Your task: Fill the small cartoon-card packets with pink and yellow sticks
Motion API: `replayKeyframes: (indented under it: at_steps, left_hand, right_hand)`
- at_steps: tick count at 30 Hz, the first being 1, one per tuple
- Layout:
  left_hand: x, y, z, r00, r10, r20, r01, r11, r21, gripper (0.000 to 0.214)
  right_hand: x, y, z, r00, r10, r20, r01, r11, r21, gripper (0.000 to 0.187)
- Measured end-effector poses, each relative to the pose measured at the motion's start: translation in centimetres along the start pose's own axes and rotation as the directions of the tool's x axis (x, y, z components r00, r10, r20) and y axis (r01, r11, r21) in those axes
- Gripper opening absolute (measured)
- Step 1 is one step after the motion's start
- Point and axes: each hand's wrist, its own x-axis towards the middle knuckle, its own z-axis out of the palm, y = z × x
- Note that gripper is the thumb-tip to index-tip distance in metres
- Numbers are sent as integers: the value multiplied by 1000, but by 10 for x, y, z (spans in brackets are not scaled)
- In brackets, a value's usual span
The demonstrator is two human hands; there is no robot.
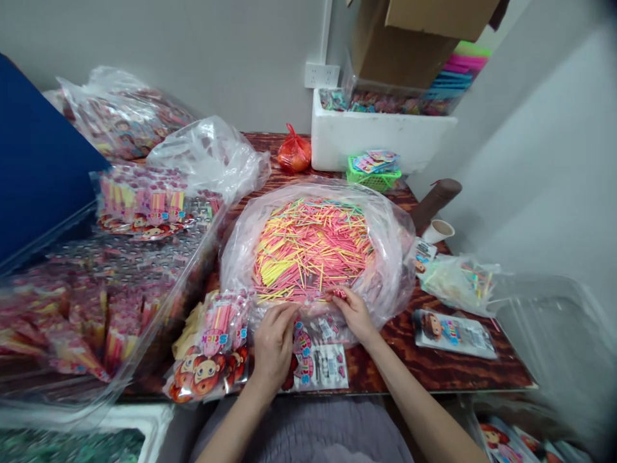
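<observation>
In front of me a large clear plastic bag (241, 238), its mouth rolled wide, holds a heap of thin pink, yellow and green sticks (315, 247). At its near edge lies a small printed plastic bag (330, 363). My left hand (276, 341) is closed, its fingertips pinching the upper left edge of that small bag. My right hand (354, 312) pinches its upper right side, and a red-and-white patterned bit shows at the fingertips. Beside my left hand lie filled stick packets (212, 360) with a cartoon face.
At left, a clear tub (166, 315) holds many filled packets. Behind are a white foam box (380, 138), a green basket (373, 177) and a red bag (294, 153). On the right stand a paper cup (438, 230) and brown flask (438, 199), near a flat printed packet stack (456, 334).
</observation>
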Motion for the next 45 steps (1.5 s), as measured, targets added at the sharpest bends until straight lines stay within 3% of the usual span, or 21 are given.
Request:
replayKeyframes:
  at_steps: [7, 12, 17, 29, 45]
  left_hand:
    - [7, 8, -5, 987, -149, -64, 136, 975, -174, 16]
    - [15, 8, -14, 936, -345, -72, 299, 886, -355, 16]
    - [17, 6, -19, 894, -439, -91, 360, 824, -438, 20]
    - [7, -3, -17, 841, -541, -16, 440, 701, -562, 21]
    - [7, -1, -13, 830, -555, 53, 470, 644, -604, 22]
  right_hand:
    - [-2, -5, 0, 997, -78, -19, 77, 996, -32, 14]
    - [-6, -10, -2, 994, -105, 5, 105, 994, -35, 16]
    - [-10, -19, -1, 994, -103, 28, 104, 994, -37, 19]
    - [-12, -29, 7, 987, -152, 58, 153, 988, -9, 18]
    - [-15, -30, 12, 992, -118, 52, 115, 992, 42, 17]
